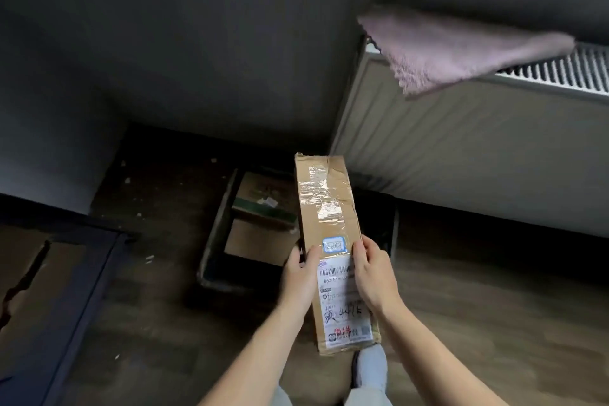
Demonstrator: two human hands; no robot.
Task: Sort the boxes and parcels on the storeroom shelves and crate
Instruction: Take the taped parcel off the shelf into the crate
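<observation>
Crate [216, 231], seemingly with cardboard boxes [263, 198]

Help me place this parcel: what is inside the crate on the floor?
The crate holds a green-striped box and a plain brown box. The parcel, held by the left hand and right hand, hides its right side.

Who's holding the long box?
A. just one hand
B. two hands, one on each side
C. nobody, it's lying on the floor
B: the left hand and the right hand each grip one long side of the box, which is held up in the air.
</observation>
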